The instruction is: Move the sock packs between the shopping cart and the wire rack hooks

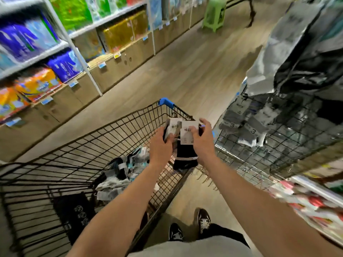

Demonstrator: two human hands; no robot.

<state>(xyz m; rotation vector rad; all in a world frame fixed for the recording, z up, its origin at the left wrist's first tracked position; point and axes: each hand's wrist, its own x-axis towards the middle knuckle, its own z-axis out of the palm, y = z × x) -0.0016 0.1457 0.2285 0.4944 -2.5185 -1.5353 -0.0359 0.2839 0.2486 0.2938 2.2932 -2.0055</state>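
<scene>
Both hands are raised over the far right corner of a black wire shopping cart. My left hand grips a pack of dark socks with a white label. My right hand pinches a second pack of black socks by its white card label, and the socks hang down over the cart's rim. Inside the cart lie several sock packs in white, grey and teal and a black item with white print.
A wire rack hung with grey and white socks stands right of the cart. Shelves of coloured packages line the left of the aisle. A green stool stands far ahead on the wood floor. My shoes are below.
</scene>
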